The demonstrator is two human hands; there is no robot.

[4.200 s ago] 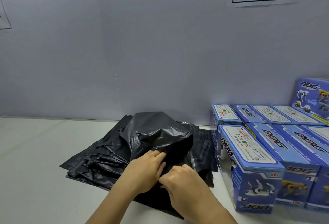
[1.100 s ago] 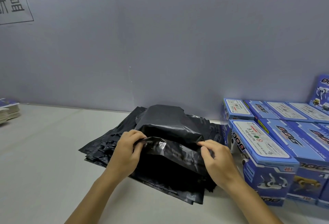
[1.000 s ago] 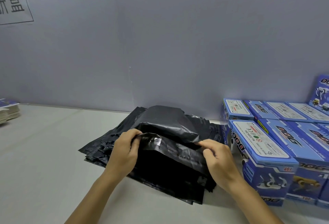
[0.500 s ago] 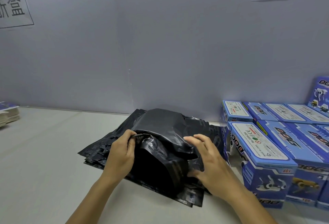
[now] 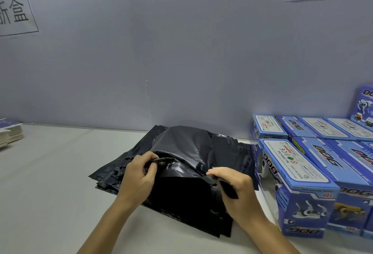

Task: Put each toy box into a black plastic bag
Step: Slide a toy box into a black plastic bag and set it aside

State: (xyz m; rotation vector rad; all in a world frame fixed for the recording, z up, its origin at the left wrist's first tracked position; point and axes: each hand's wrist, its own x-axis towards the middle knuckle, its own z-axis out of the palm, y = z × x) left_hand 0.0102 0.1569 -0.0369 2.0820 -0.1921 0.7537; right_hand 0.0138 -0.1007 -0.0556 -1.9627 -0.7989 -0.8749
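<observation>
A bulging black plastic bag [image 5: 185,146] lies on top of a flat stack of black bags [image 5: 121,165] in the middle of the table. Whatever fills it is hidden by the plastic. My left hand [image 5: 139,175] pinches the bag's near flap at its left end. My right hand [image 5: 236,191] pinches the same flap at its right end, low against the stack. Blue toy boxes printed "DOG" stand to the right, the nearest one [image 5: 294,185] just beside my right hand.
Several more blue toy boxes [image 5: 323,130] fill the table's right side up to the grey wall [image 5: 161,62]. A pile of flattened boxes [image 5: 10,134] sits at the far left edge. Bare table [image 5: 50,183] stretches left of the bags.
Both hands have folded the bag's open flap down over the bulge. My right hand has shifted from on top of the bag to the flap's right corner, pulling it toward me.
</observation>
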